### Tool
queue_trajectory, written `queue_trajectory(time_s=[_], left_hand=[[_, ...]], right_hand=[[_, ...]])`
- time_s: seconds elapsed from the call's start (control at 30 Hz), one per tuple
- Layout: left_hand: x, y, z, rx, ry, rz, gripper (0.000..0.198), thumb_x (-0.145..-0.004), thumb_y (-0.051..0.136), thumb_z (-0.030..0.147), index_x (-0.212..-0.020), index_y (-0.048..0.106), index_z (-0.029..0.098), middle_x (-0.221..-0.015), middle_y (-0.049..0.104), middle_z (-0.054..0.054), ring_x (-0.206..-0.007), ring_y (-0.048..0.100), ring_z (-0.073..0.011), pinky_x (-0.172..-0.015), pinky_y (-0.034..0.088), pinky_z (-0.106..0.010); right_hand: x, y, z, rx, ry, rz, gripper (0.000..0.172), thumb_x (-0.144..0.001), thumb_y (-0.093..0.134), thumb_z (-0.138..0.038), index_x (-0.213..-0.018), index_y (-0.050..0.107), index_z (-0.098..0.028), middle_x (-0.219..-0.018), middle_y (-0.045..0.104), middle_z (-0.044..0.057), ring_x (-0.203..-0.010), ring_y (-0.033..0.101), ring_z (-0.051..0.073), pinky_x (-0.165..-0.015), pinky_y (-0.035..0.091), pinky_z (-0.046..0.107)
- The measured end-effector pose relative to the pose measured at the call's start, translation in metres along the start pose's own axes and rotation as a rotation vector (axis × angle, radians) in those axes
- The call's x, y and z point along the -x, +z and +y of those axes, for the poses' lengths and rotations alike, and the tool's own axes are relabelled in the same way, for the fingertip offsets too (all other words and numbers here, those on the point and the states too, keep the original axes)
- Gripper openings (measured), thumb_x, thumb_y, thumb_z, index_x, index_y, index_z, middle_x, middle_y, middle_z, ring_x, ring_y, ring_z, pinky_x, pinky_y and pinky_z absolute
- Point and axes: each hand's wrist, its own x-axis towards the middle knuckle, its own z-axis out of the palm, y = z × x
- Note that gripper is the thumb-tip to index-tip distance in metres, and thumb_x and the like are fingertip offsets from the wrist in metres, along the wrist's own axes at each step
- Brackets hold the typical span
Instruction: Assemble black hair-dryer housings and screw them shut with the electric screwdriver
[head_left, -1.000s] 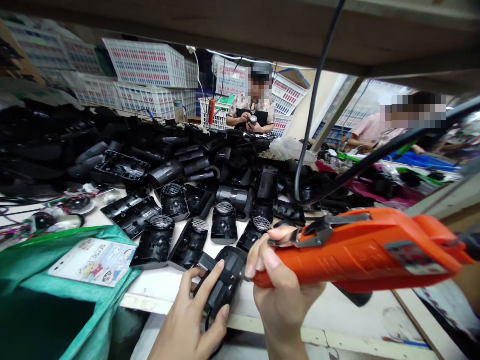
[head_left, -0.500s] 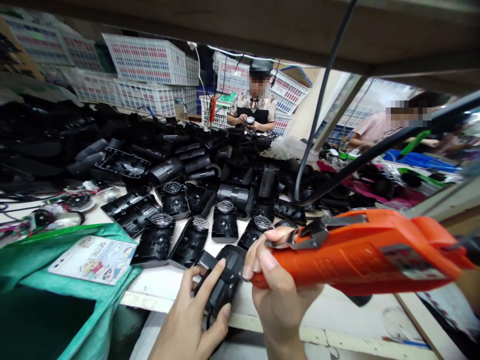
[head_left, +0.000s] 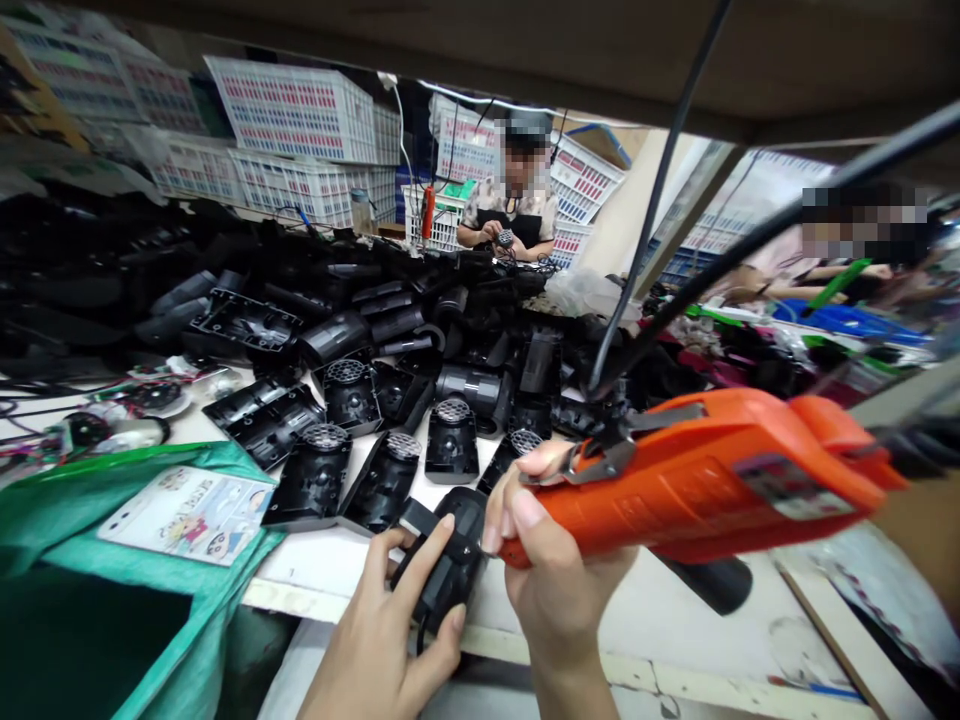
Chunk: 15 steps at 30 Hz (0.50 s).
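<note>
My right hand (head_left: 551, 575) grips an orange electric screwdriver (head_left: 705, 480), with one finger on its metal lever. The tool's tip meets a black plastic housing (head_left: 450, 560) at the near edge of the white bench (head_left: 337, 570). My left hand (head_left: 386, 625) wraps round that housing from below, its forefinger lying across the top. A black cable (head_left: 660, 190) rises from the tool toward the shelf overhead.
Several black housings with round grilles (head_left: 382, 480) lie just behind my hands, and a big heap of black parts (head_left: 420, 320) fills the bench beyond. A green bag (head_left: 112, 590) with a printed card sits at left. Two other people work across the bench, by white crates (head_left: 292, 125).
The screwdriver's rear end has tilted up a little and shifted left. Both hands keep their hold on the tool and the housing. The view has drifted slightly.
</note>
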Motion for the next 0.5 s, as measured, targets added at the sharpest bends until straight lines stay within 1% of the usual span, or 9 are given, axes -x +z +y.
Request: queue_trajectory(time_s=[0.07,0.13,0.23,0.33,0.5], left_hand=[[-0.001,0.001,-0.001,-0.015,0.009,0.004,0.06,-0.097,0.058,0.03,-0.155,0.046,0.035,-0.129,0.05,-0.009,-0.113,0.068,-0.0256,-0.094,0.062,-0.039],[-0.001,0.002,-0.001,-0.022,0.009,-0.011,0.06,-0.096,0.059,0.029,-0.155,0.045,0.034,-0.13,0.048,-0.01,-0.114,0.068,-0.0256,-0.095,0.061,-0.04],[-0.001,0.004,-0.001,-0.004,-0.024,-0.017,0.06,-0.096,0.059,0.029,-0.154,0.045,0.032,-0.132,0.045,-0.011,-0.115,0.066,-0.0265,-0.095,0.061,-0.041],[0.001,0.006,0.003,0.047,-0.09,0.0,0.054,-0.098,0.056,0.03,-0.152,0.048,0.031,-0.13,0.046,-0.011,-0.116,0.065,-0.0275,-0.095,0.061,-0.041],[0.002,0.011,0.009,0.125,-0.172,0.039,0.052,-0.096,0.056,0.031,-0.148,0.053,0.035,-0.131,0.045,-0.009,-0.114,0.064,-0.0282,-0.094,0.06,-0.045]], right_hand=[[-0.003,0.0,0.003,0.0,0.042,-0.035,0.011,-0.085,0.066,-0.019,-0.094,0.062,-0.024,-0.063,0.051,-0.008,-0.042,0.05,0.01,-0.04,0.04,0.023],[-0.006,-0.001,0.006,-0.019,0.096,-0.099,0.01,-0.083,0.067,-0.02,-0.092,0.063,-0.023,-0.065,0.052,-0.007,-0.042,0.048,0.009,-0.039,0.038,0.023],[-0.011,0.001,0.009,-0.047,0.156,-0.182,0.009,-0.081,0.067,-0.019,-0.089,0.063,-0.022,-0.06,0.052,-0.009,-0.039,0.046,0.008,-0.039,0.034,0.022],[-0.014,0.004,0.009,-0.069,0.17,-0.181,0.01,-0.078,0.066,-0.018,-0.086,0.061,-0.022,-0.053,0.049,-0.01,-0.037,0.045,0.008,-0.038,0.032,0.021],[-0.014,0.005,0.008,-0.075,0.168,-0.21,0.013,-0.074,0.067,-0.015,-0.084,0.063,-0.021,-0.059,0.055,-0.008,-0.037,0.048,0.007,-0.037,0.035,0.02]])
